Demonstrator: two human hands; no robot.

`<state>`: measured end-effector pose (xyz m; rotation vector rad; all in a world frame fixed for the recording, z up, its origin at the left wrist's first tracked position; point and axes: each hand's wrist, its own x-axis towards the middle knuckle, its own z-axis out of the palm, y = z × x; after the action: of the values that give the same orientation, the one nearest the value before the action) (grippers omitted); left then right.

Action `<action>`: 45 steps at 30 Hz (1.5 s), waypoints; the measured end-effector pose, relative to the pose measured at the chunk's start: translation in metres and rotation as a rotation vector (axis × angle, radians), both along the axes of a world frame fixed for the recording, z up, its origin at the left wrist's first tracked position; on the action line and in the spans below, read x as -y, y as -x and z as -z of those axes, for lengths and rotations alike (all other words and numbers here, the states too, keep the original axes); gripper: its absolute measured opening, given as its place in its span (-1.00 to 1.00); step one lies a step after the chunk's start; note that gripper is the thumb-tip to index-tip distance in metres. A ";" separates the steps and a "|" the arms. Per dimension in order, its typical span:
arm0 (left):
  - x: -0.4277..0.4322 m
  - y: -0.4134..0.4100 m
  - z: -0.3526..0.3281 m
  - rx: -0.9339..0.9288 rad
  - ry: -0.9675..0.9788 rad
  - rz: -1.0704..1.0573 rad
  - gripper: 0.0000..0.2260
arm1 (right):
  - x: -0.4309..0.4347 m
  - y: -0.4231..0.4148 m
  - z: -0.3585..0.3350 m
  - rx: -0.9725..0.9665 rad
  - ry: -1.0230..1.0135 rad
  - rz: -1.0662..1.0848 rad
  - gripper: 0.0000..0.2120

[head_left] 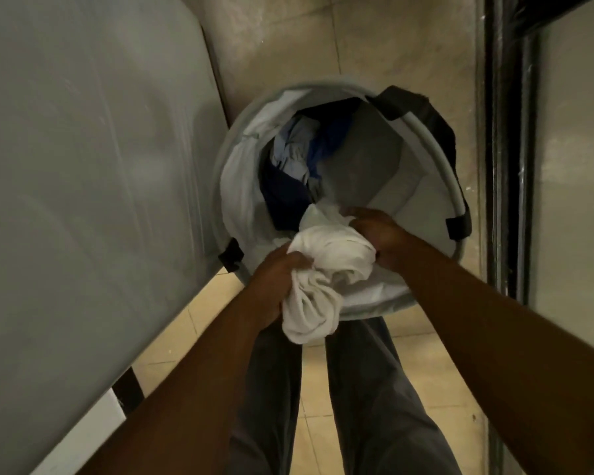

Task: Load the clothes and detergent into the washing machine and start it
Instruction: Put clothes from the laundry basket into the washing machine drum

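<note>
Item: one bunched white garment (333,265), which we are holding above the near rim of the round grey laundry basket (419,186). Our left hand (271,286) is clenching its lower end and our right hand (374,231) is gripping its upper edge. Blue clothes (299,159) are lying inside the basket, which is standing on the tiled floor (426,365).

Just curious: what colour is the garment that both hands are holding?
The garment is white, seen best in the head view.
</note>
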<state>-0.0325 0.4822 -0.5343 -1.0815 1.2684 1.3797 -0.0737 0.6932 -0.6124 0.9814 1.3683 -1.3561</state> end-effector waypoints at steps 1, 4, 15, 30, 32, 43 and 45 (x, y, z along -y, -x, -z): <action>-0.001 0.001 0.002 -0.015 0.081 -0.079 -0.68 | -0.002 -0.005 -0.015 0.019 0.003 0.070 -0.60; -0.010 0.011 -0.007 -0.110 0.239 -0.201 -0.55 | -0.004 -0.020 -0.069 0.055 0.032 0.258 -0.67; -0.040 0.057 -0.176 -0.230 -0.190 -0.242 -0.40 | -0.004 -0.002 -0.304 -0.262 0.264 0.347 -0.54; 0.053 0.108 -0.558 -0.769 -0.132 0.072 -0.17 | 0.050 0.063 -0.620 -0.735 0.137 0.216 -0.75; 0.077 0.105 -0.579 -0.812 -0.158 0.056 -0.22 | 0.072 0.071 -0.640 -0.756 0.168 0.218 -0.77; 0.229 0.095 -0.615 -1.041 0.192 -0.357 -0.42 | 0.245 0.122 -0.684 -0.893 0.380 -0.060 -0.24; 0.260 0.088 -0.612 -1.029 0.241 -0.409 -0.46 | 0.276 0.125 -0.681 -0.953 0.384 -0.131 -0.32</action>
<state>-0.1209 0.2225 0.0775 -0.7990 2.0442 2.2905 -0.1991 0.4168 0.0691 -0.0695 1.6852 -1.9921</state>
